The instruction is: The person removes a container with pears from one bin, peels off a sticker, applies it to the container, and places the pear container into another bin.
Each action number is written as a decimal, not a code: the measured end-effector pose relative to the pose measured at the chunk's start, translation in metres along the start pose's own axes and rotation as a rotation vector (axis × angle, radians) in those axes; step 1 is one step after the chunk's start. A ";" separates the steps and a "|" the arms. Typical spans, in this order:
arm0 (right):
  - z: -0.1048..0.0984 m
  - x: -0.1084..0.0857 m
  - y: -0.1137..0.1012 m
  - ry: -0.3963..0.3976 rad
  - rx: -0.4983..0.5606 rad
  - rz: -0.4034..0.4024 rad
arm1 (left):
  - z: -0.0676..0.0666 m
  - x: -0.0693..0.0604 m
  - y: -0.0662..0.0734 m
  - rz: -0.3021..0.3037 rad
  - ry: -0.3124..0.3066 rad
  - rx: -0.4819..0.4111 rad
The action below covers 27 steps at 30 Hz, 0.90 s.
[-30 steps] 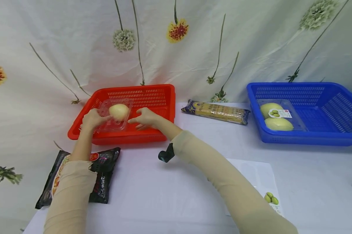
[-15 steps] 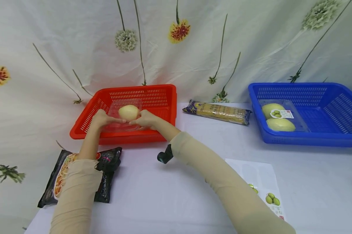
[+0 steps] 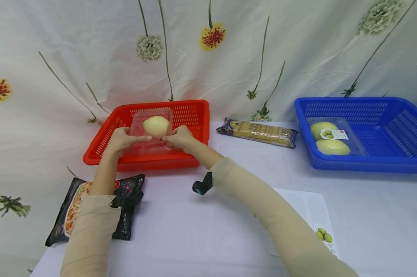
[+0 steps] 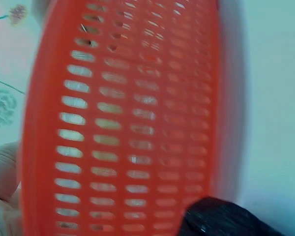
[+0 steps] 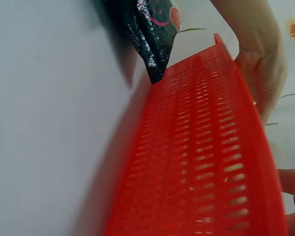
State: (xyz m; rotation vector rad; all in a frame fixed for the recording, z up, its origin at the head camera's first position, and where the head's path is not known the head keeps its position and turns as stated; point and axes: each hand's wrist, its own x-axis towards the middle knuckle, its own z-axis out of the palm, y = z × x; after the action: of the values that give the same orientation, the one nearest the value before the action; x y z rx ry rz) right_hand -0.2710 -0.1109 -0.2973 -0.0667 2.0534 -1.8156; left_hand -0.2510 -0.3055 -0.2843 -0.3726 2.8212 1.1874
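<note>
In the head view, a clear plastic box [image 3: 137, 122] with a pale yellow oval fruit [image 3: 156, 126] in it is tilted inside the red basket [image 3: 146, 166]. My left hand [image 3: 122, 140] grips the box's near left side, thumb stretched toward the fruit. At its near right corner, my right hand [image 3: 180, 137] pinches the box. The basket's front wall fills much of both wrist views and hides most of the box there. Part of the left hand [image 5: 260, 69] shows over the rim in the right wrist view; some fingers lie out of sight.
A black food bag [image 3: 125, 219] lies under the left forearm. The spaghetti pack [image 3: 258, 132] rests right of the red basket. Farther right, a blue basket [image 3: 367, 165] holds another box [image 3: 355, 142] with two fruits. A printed white sheet [image 3: 308, 207] lies by the right forearm.
Both hands came together onto the box in the red basket. The box moved right, then up toward the basket's back, its far side tilting up.
</note>
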 end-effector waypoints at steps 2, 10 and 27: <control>-0.009 -0.003 -0.001 -0.032 0.044 -0.028 | 0.001 -0.005 0.004 0.018 0.025 -0.057; -0.054 -0.023 -0.011 -0.122 0.093 -0.093 | 0.002 -0.024 0.021 0.165 0.053 -0.336; -0.132 -0.085 0.004 -0.030 0.094 -0.301 | 0.059 -0.058 0.078 0.293 -0.037 -0.632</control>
State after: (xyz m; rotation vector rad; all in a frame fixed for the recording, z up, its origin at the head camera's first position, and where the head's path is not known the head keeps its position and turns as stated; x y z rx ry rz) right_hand -0.2339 0.0393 -0.2688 -0.3935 2.0201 -2.0702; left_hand -0.2165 -0.1996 -0.2627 0.0509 2.4548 2.1121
